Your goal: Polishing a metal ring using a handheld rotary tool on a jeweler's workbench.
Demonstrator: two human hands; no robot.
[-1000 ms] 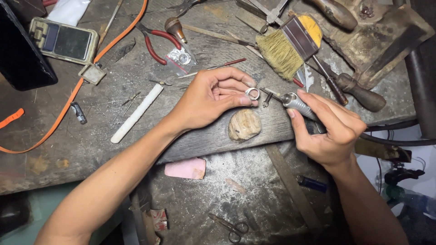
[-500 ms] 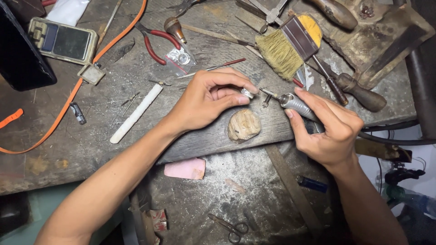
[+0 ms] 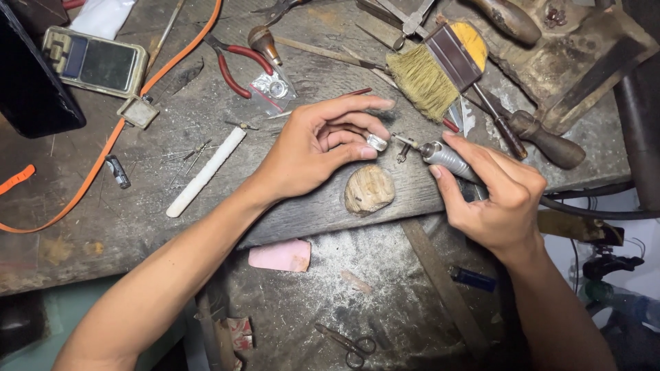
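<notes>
One small silver metal ring (image 3: 377,141), shiny and rounded, sits pinched in the left hand (image 3: 313,148) above a worn wooden bench (image 3: 137,206). The right hand (image 3: 496,199) grips a slim grey rotary handpiece (image 3: 447,159), tip just beside the ring. Since half a second ago, both hands have barely shifted.

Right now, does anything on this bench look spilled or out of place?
Pale dust lies spilled over the lower board beside a pink block. Nothing else stands out: the left hand pinches a ring, the right hand holds a rotary tool.
</notes>
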